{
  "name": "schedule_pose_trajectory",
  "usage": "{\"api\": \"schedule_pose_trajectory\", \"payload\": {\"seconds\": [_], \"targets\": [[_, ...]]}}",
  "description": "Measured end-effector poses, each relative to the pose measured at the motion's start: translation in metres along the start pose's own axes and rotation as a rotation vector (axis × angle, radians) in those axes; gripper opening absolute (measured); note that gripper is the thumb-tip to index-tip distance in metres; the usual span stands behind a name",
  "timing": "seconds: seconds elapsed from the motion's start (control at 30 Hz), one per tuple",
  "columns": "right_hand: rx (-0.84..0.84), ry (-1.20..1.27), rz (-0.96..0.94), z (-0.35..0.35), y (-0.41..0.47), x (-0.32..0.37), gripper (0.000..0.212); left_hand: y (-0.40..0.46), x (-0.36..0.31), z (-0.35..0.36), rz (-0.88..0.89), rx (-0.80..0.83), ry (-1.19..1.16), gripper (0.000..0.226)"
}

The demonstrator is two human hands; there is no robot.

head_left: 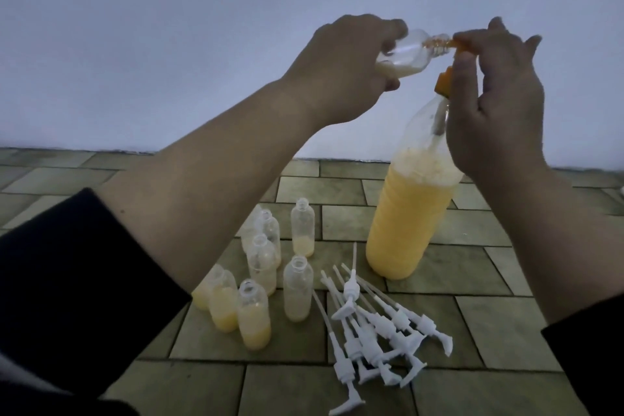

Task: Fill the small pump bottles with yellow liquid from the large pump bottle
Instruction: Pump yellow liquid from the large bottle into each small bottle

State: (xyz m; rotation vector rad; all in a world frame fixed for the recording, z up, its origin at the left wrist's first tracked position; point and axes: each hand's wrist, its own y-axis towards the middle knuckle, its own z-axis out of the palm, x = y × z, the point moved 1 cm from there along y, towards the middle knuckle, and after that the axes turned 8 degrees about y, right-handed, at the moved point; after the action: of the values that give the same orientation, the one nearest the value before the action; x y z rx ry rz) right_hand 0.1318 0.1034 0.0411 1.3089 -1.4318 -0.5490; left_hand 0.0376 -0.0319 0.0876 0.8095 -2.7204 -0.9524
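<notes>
My left hand (344,67) grips a small clear bottle (175,52), tilted on its side with its neck against the orange pump spout (565,45). A little yellow liquid lies in its lower end. My right hand (496,94) holds the orange pump head on top of the large bottle (410,213), fingers curled round the spout. The large bottle stands upright on the tiles, over half full of yellow liquid. Several small open bottles (297,290) stand lower left, each with some yellow liquid at the bottom.
A heap of white pump tops with long tubes (374,324) lies on the tiled floor (506,324) in front of the large bottle. A pale wall rises behind. Dark sleeves cover both forearms near the frame edges.
</notes>
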Motion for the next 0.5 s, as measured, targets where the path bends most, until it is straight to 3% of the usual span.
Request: {"api": "schedule_pose_trajectory", "payload": {"seconds": [0.3,0.5], "targets": [[0.064,-0.004,0.031,-0.014,0.011,0.012,0.04,-0.008,0.008,-0.008,-0.132,-0.032,-0.204,0.045],[0.078,-0.001,0.048,-0.011,0.01,0.011,0.04,-0.052,0.044,-0.016,-0.414,-0.035,-0.488,0.04]]}}
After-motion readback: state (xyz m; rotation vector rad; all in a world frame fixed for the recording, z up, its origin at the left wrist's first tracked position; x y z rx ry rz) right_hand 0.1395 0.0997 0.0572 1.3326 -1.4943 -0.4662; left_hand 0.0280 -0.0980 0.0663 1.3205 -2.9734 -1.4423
